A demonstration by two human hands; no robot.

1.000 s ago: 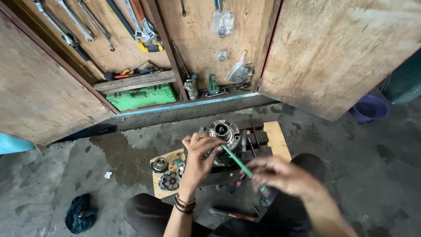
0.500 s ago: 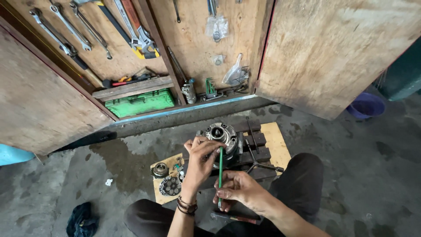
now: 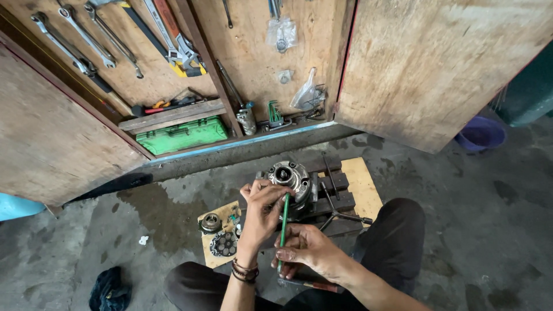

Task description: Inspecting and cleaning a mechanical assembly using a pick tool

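Fingers of the right hand (image 3: 311, 251) are closed around the lower end of a green-handled screwdriver (image 3: 283, 227), whose shaft runs up toward twelve o'clock to the round metal engine part (image 3: 290, 179) set on dark blocks over a wooden board (image 3: 363, 184). At ten o'clock from that hand, the left hand (image 3: 262, 207) curls against the part's near left edge, bracing it, though how firmly it grips cannot be told. Loose gears (image 3: 223, 243) lie at nine o'clock on a plywood piece, and a green toolbox (image 3: 181, 135) sits in the open cabinet beyond.
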